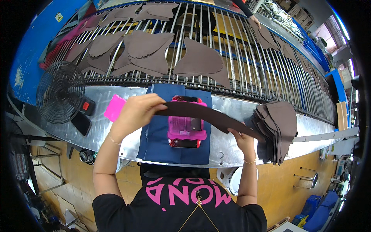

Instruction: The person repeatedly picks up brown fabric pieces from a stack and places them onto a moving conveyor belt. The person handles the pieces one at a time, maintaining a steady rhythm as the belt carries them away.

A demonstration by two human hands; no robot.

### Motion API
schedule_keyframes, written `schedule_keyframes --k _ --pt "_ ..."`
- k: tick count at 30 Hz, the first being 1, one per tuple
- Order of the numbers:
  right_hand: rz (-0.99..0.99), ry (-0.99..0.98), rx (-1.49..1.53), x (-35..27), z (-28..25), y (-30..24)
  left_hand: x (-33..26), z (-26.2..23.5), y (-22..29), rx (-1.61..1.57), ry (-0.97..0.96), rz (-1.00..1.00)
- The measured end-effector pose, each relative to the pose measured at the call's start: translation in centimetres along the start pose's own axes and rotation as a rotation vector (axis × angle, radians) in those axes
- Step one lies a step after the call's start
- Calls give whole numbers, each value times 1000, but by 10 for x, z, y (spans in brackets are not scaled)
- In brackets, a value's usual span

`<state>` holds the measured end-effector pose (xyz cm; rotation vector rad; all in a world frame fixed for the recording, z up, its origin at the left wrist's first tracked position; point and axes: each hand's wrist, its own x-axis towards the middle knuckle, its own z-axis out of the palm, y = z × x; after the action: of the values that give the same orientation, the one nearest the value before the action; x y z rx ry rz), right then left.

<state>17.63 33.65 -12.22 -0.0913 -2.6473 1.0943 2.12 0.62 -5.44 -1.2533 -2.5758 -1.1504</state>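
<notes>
The person is holding one dark brown cut piece [201, 113] flat and edge-on above the pink tray [186, 129], which is sitting on a navy cloth [154, 135] spread over the metal surface [116, 127]. The left hand [135, 112] is closing its grip over the piece's left end, fingers curled over the top edge; the right hand [243, 140] is pinching the right end from below, thumb and fingers clamped on it. Both grips are shut on the same piece.

Judging by how it is spanning the gap between the hands with only a gentle bow, the piece is probably light and pliable yet with some body, like thin leather or a stiffened fabric. It is sagging little, so it looks unlikely to flop or fold if held at both ends. Its matte face should not be slippery. Taking it by the two far ends, as now, seems the sound way; a one-handed hold in the middle would likely let the ends droop.

The piece is looking long, curved and tapering toward the right, uniformly dark brown, with clean cut edges.

To the right of the pink tray a stack of like brown pieces [276, 129] is leaning on the surface. Beyond the tray, more brown pieces [201, 60] are lying spread on a rack of metal rods [239, 50]. Left of the tray a small black fan [60, 92] is standing.
</notes>
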Motion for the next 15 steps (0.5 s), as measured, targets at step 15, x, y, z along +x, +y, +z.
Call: schedule_keyframes --k 15 --pt "303 466 191 -78 -146 -12 146 81 74 35 44 622"
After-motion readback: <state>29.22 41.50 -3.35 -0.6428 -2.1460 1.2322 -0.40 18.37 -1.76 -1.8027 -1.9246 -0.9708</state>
